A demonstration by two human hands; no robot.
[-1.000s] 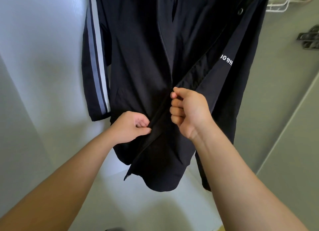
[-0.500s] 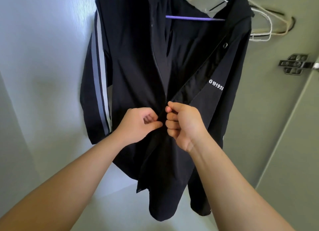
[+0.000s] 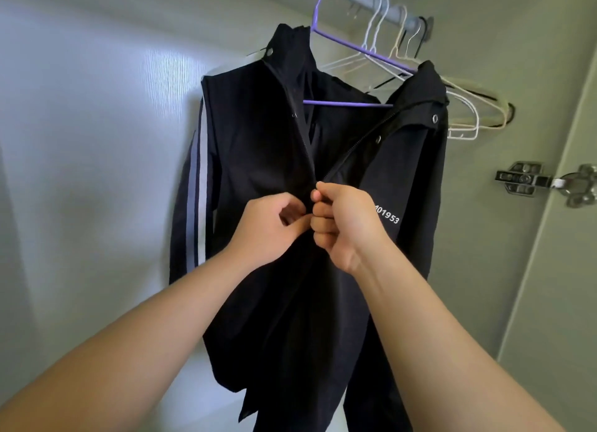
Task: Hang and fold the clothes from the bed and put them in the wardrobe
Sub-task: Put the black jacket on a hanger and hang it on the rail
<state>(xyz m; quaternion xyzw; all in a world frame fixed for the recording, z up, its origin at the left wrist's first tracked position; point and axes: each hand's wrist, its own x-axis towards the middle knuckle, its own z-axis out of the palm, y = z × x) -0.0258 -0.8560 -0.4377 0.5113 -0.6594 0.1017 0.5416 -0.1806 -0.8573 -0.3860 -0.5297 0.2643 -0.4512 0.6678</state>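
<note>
Wardrobe walls (image 3: 97, 141) surround the black jacket (image 3: 258, 147), hung on a purple hanger (image 3: 347, 103) from the rail (image 3: 387, 10). Your left hand (image 3: 268, 229) pinches the front edge beside the zip (image 3: 349, 150); your right hand (image 3: 345, 218) pinches the zip where the fronts meet. Hold the fabric taut and draw straight upward.

centre: black jacket (image 3: 258, 173) hangs across the middle; left hand (image 3: 268, 228) and right hand (image 3: 345, 221) pinch its front edges, knuckles touching, blocking that path.
left: open strip between the striped sleeve (image 3: 193, 205) and the white side wall (image 3: 80, 124).
right: open room between the jacket and the door (image 3: 568, 270), below the metal hinge (image 3: 523, 181).
top right: empty hangers (image 3: 465, 115) crowd the rail (image 3: 392, 13) just beside the purple hanger (image 3: 347, 103).
under hem: pale open space at lower left.
</note>
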